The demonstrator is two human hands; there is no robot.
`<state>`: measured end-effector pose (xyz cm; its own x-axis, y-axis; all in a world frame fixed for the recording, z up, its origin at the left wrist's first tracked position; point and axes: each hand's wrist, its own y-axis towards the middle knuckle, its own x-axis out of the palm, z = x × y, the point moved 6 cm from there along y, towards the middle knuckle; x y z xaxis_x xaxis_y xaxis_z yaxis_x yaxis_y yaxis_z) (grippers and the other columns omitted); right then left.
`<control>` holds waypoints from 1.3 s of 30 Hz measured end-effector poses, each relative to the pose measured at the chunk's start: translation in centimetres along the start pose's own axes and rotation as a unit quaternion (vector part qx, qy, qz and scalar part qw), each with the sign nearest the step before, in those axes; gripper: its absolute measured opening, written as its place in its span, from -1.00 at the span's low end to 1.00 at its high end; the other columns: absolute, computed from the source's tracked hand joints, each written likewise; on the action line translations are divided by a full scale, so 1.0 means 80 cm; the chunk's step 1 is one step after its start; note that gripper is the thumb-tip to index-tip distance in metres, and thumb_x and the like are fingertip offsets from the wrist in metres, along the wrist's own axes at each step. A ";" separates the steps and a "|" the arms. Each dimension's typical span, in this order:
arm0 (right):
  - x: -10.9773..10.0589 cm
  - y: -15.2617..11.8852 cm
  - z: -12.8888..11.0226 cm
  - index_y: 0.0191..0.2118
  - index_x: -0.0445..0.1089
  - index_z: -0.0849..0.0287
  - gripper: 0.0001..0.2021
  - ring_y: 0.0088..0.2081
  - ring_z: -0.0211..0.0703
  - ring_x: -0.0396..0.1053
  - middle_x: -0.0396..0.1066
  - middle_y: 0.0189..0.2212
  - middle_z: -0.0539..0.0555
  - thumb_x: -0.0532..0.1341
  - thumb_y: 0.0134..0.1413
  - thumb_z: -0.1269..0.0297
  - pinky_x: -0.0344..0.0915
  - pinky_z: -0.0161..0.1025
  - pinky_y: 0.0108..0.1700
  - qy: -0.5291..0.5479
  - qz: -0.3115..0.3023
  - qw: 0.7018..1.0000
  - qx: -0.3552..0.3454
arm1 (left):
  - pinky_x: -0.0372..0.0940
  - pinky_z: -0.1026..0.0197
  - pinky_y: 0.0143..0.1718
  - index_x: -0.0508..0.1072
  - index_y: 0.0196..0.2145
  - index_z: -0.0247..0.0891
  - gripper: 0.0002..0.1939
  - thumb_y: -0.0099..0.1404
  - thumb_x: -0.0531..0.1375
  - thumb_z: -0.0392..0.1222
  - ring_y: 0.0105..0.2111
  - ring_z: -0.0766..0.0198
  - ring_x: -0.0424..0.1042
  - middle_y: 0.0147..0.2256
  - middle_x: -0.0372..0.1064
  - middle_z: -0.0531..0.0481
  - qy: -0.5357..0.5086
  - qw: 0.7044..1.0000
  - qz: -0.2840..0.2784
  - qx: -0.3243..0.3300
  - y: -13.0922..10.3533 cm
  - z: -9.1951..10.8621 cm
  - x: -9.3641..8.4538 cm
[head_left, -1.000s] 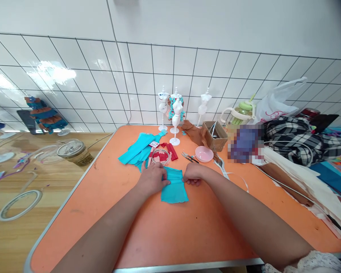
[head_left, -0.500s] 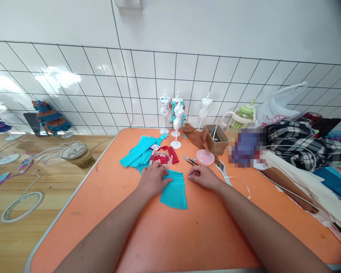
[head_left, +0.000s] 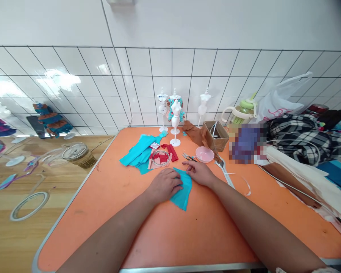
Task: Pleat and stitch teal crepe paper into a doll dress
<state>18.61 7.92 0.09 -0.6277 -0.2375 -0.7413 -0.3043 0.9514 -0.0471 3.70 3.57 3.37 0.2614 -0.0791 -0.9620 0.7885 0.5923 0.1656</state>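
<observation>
While under hands point(head_left: 165, 185) point(head_left: 200, 173), cloth point(head_left: 184, 193) inside table-edge point(head_left: 193, 267)

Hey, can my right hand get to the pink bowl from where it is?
Probably yes: the right hand is just on the near side of the pink bowl, with nothing visible blocking it, though its fingers are at the small turquoise cloth.

Bright glare on left wall tiles point(head_left: 59, 81)
</observation>
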 end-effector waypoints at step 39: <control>0.009 -0.081 -0.025 -0.26 0.46 0.02 -0.83 -0.23 -0.21 0.37 0.43 -0.29 0.00 0.16 0.12 0.12 0.09 -0.31 -0.39 -0.202 0.038 0.978 0.026 | 0.25 0.19 -0.23 0.51 -0.25 -0.16 -0.77 0.28 0.11 -0.06 -0.23 0.20 0.41 -0.24 0.44 -0.02 -0.037 0.993 -0.062 -0.091 -0.003 -0.019 -0.001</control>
<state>18.67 1.17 1.18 -0.3096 -0.0780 -0.9477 -0.2230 0.9748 -0.0074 2.66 4.70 3.09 0.2136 -0.2156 -0.9528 0.7061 0.7081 -0.0019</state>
